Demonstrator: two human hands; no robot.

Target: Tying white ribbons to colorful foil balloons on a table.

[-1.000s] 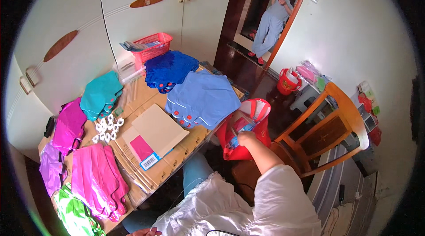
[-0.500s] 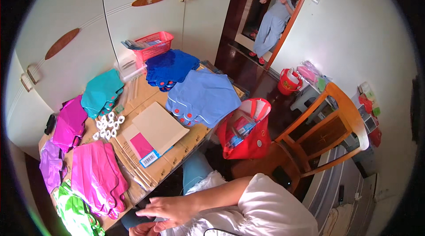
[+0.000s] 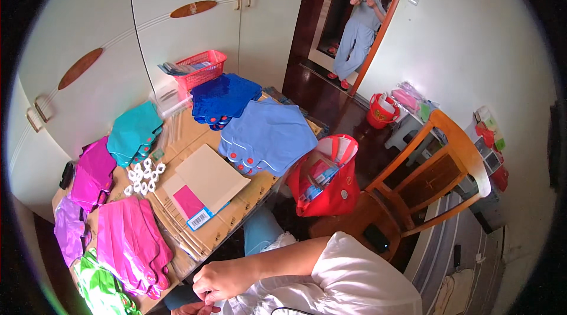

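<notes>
My right hand (image 3: 221, 282) is over my lap at the lower edge, its fingers curled closed. Whatever it may pinch is too small to make out. Just below it, the fingers of my left hand (image 3: 195, 309) touch or nearly touch its fingertips; most of that hand is cut off by the frame. Nearest on the table is a flat beige card piece (image 3: 211, 176) over a sheet with a magenta panel (image 3: 188, 198) and a barcode label. A pile of pink fabric pieces (image 3: 130, 241) lies to the left, beside several small white rolls (image 3: 143, 177).
Fabric piles in green (image 3: 100, 285), purple (image 3: 71, 235), teal (image 3: 133, 132), dark blue (image 3: 224, 98) and light blue (image 3: 269, 135) ring the cardboard-topped table. A red bag (image 3: 331, 188) and wooden chair (image 3: 428, 179) stand to the right. A person (image 3: 357, 31) leans in the doorway.
My right hand's outstretched fingers have curled closed, and the hand sits against the left fingertips. In the doorway, the person's hands have come closer together. The view has shifted slightly.
</notes>
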